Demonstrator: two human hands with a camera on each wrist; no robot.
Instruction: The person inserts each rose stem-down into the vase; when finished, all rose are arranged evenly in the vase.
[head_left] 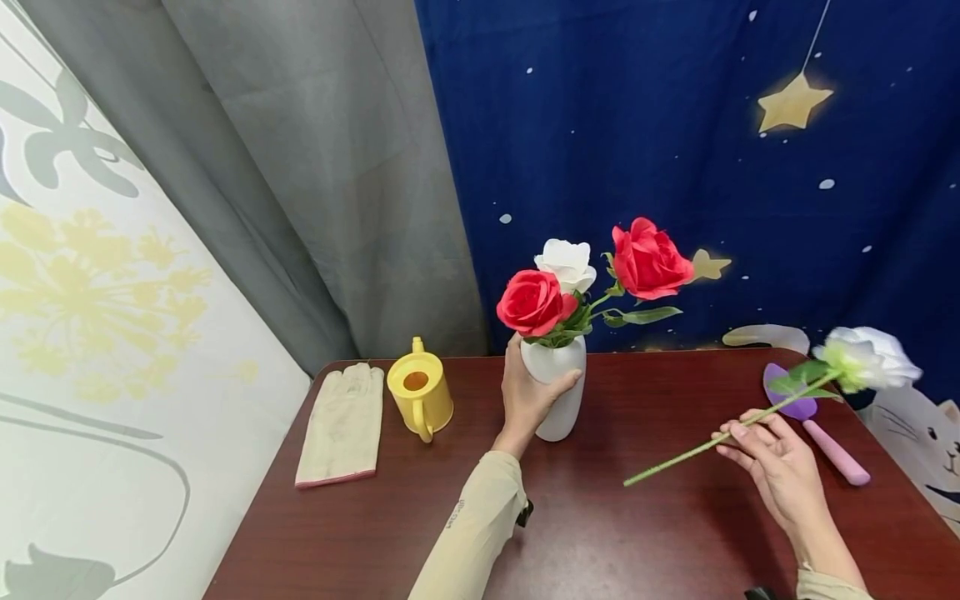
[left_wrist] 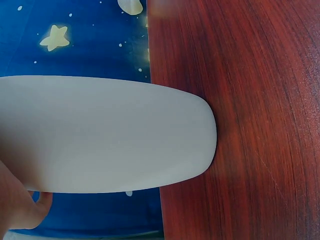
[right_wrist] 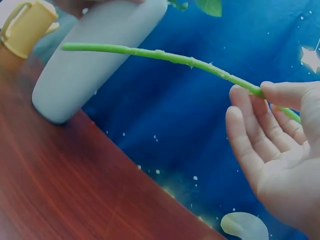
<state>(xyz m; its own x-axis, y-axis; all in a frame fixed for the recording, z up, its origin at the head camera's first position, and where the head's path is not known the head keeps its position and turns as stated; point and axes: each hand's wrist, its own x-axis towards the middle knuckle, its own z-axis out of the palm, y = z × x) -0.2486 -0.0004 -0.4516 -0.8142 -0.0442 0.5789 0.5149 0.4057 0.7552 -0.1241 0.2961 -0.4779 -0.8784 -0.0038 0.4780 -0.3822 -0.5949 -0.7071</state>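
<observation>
A white vase [head_left: 557, 392] stands on the dark red table [head_left: 615, 517] and holds two red roses [head_left: 534, 302] and a white rose [head_left: 567, 263]. My left hand [head_left: 528, 392] grips the vase around its upper body; in the left wrist view the vase [left_wrist: 110, 134] fills the frame with a fingertip at lower left. My right hand [head_left: 772, 454] pinches the green stem [head_left: 705, 446] of a white rose [head_left: 870, 357], held above the table to the vase's right. In the right wrist view thumb and fingers [right_wrist: 250, 125] hold the stem [right_wrist: 165, 56], whose free end points toward the vase [right_wrist: 90, 65].
A yellow watering can [head_left: 420, 392] and a beige glove [head_left: 341, 423] lie left of the vase. A purple and pink trowel [head_left: 813, 429] lies at the right behind my right hand. Curtains hang close behind the table; bare tabletop lies in front.
</observation>
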